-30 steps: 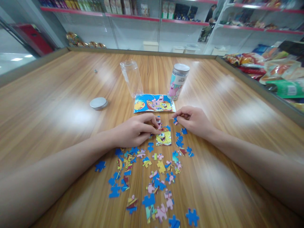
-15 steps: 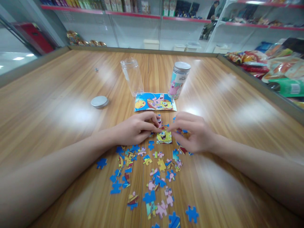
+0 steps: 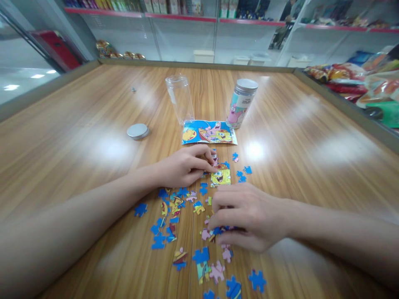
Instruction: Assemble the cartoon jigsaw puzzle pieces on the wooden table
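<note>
The left hand [image 3: 187, 166], at the centre of the frame, is half curled, its index fingertip at the left edge of the assembled puzzle section [image 3: 222, 177]; whether it pinches a piece cannot be told. The right hand [image 3: 246, 216], right of centre, is loosely curled palm down, thumb and fingers parted above loose puzzle pieces [image 3: 158, 241]; contact with them cannot be confirmed. The assembled section, at the centre, shows a yellow face with an open mouth. Blue, pink and yellow loose pieces spread from the centre to the bottom edge; the right hand hides several. Above the section lies a printed sheet [image 3: 208, 133], with a clear jar [image 3: 181, 99] at its upper left corner and a labelled jar [image 3: 241, 106] at its upper right. A silver lid [image 3: 137, 131] lies left of centre.
</note>
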`<state>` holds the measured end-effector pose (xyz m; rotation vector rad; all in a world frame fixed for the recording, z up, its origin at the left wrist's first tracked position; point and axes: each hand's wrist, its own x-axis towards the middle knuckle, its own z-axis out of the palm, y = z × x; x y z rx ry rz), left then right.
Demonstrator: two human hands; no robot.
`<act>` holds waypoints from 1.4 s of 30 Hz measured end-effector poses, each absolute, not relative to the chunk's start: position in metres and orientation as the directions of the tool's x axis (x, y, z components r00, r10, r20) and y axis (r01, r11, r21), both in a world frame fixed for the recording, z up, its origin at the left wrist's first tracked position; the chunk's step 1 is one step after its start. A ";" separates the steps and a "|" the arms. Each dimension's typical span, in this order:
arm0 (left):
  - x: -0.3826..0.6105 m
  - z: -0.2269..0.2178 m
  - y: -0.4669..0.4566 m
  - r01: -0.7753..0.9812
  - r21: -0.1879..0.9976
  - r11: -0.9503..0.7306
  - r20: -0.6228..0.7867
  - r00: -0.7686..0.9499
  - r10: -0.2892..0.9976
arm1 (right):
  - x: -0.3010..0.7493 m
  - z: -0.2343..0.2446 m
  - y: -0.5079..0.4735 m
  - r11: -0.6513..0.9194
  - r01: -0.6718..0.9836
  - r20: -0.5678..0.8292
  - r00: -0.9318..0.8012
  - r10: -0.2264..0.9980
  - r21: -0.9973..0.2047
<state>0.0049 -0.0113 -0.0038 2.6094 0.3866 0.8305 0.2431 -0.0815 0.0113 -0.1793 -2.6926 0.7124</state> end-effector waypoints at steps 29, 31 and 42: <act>0.006 -0.002 -0.011 0.116 0.410 -0.905 0.483 0.814 0.323 | 0.266 0.004 -0.019 0.766 0.351 0.433 -0.665 0.608 -0.538; 0.006 -0.003 -0.011 0.115 0.415 -0.903 0.483 0.813 0.325 | 0.267 0.004 -0.018 0.807 0.315 0.472 -0.682 0.558 -0.500; 0.006 -0.003 -0.012 0.120 0.425 -0.897 0.475 0.814 0.334 | 0.268 0.008 -0.027 0.758 0.495 0.466 -0.599 0.651 -0.424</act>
